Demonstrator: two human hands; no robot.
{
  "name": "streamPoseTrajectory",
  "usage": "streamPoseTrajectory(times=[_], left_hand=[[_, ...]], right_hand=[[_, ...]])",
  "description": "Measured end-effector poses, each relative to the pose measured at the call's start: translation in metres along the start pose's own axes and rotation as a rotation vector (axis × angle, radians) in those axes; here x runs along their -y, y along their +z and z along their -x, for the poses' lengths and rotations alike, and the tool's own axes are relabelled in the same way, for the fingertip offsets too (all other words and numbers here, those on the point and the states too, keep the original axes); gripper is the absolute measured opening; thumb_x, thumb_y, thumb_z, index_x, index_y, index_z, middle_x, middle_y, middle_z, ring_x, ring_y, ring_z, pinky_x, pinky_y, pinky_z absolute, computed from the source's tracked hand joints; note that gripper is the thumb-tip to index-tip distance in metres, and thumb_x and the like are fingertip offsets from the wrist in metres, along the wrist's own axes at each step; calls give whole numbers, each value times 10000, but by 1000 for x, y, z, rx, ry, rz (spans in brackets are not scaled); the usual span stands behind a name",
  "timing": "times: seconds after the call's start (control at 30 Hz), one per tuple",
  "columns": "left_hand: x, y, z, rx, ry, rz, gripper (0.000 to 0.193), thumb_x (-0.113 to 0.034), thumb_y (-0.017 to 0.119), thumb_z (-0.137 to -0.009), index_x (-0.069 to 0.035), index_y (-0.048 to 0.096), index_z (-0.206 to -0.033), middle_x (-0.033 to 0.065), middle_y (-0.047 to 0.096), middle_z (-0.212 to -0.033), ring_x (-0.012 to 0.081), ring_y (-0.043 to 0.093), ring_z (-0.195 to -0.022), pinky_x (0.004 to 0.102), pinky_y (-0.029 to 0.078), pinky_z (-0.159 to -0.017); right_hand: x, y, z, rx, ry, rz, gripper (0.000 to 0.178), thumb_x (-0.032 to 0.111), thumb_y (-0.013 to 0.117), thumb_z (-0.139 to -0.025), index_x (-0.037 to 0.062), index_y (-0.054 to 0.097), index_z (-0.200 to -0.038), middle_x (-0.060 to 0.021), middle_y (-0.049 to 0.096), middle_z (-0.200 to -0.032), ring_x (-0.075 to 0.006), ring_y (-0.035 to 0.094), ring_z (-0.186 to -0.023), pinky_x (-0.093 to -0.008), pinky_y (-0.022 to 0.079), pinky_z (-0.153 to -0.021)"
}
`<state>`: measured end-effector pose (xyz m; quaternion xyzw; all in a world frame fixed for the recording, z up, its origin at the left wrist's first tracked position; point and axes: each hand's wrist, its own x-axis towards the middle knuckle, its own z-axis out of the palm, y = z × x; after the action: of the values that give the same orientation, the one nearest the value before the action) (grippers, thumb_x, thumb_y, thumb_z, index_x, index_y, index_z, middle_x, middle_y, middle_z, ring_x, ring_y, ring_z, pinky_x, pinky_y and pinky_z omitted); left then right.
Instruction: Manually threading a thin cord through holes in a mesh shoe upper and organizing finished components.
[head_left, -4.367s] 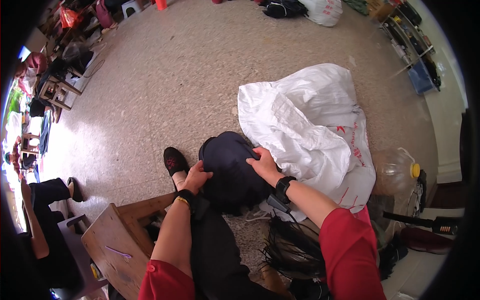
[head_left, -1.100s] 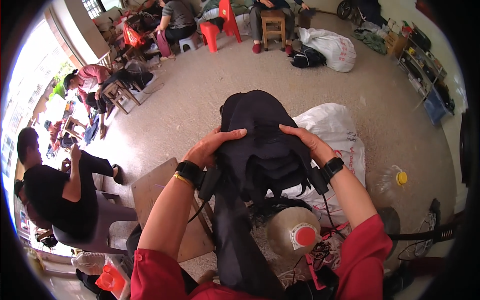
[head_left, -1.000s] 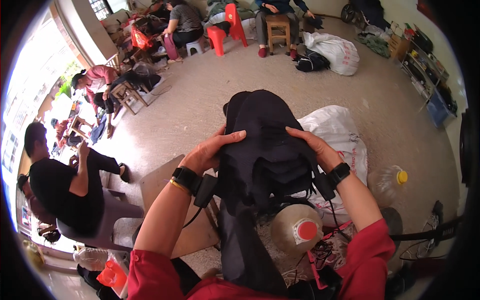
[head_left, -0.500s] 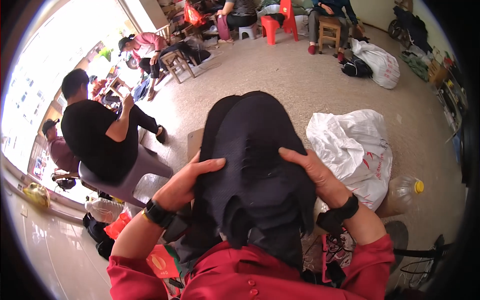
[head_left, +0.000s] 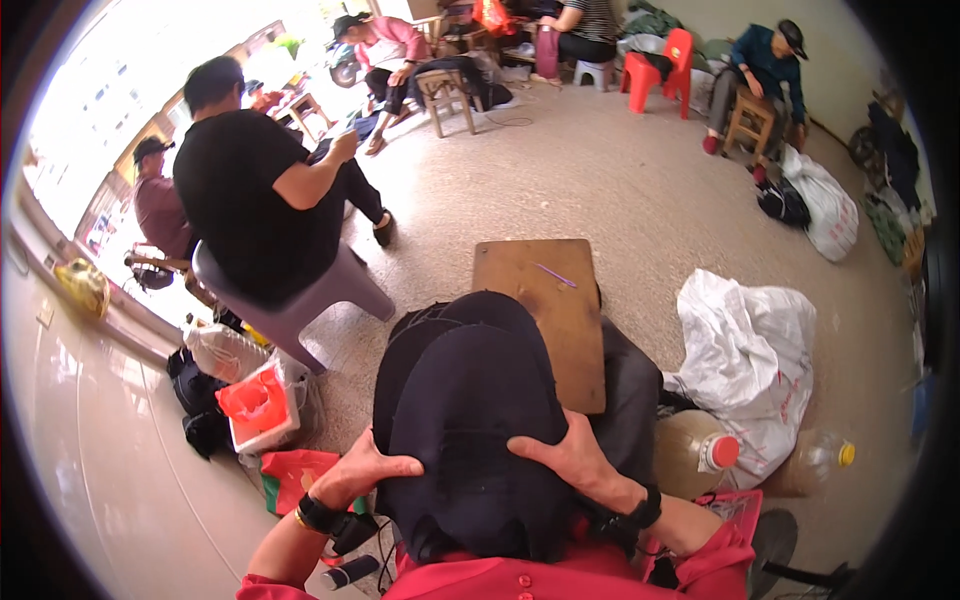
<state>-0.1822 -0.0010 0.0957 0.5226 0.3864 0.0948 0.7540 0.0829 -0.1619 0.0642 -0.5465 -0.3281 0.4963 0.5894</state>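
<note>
Cloth [head_left: 470, 420] now sits lower, against my chest; left hand [head_left: 365, 475] and right hand [head_left: 565, 460] clasp its sides. Gathering step; next needs firm hold.

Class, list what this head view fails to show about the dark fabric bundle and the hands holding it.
- Dark fabric bundle: lower end hidden behind the red shirt.
- Left hand: fingertips buried in the fabric.
- Right hand: palm pressed on the cloth, grip unclear.
- Purple stick on the wooden board: too small to identify.
</note>
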Motion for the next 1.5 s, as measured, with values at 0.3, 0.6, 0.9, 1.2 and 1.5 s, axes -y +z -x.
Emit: streamPoseTrajectory(times=[0.3,0.6,0.9,1.2,1.5], left_hand=[[8,30,26,-24,535,-655,894,-377,1034,-610,-15,441,-1173,134,583,-990,238,648,-912,360,517,-815],[20,29,25,-238,612,-637,961,-281,1024,-631,3,436,-1337,171,641,-1173,261,682,-1075,355,542,-919],[34,7,48,-437,275,-108,876,-71,950,-707,-5,471,-1437,113,633,-1321,218,641,-1190,370,531,-1029],[11,4,58,-475,161,-55,772,-88,910,-753,13,509,-1405,116,661,-1281,217,666,-1133,365,551,-991],[4,6,35,-429,120,-129,823,-119,902,-775,-1,453,-1454,127,634,-1321,224,643,-1179,369,533,-1021]], right_hand=[[-39,-36,17,166,-96,128,814,134,991,-635,-32,605,-1332,-103,689,-1289,-182,647,-1168,-343,512,-1039],[-24,-16,-8,167,-19,174,778,147,988,-655,-32,615,-1314,-102,706,-1235,-171,654,-1140,-336,517,-1028],[-2,24,-60,361,-14,149,744,356,930,-763,-66,629,-1297,-144,722,-1211,-197,685,-1105,-333,535,-993],[-28,42,-72,428,73,-20,742,420,904,-797,-62,636,-1293,-110,722,-1178,-174,667,-1079,-320,521,-993],[-50,29,-78,453,256,-149,684,395,894,-825,-50,644,-1279,-89,712,-1183,-155,660,-1073,-305,532,-962]])
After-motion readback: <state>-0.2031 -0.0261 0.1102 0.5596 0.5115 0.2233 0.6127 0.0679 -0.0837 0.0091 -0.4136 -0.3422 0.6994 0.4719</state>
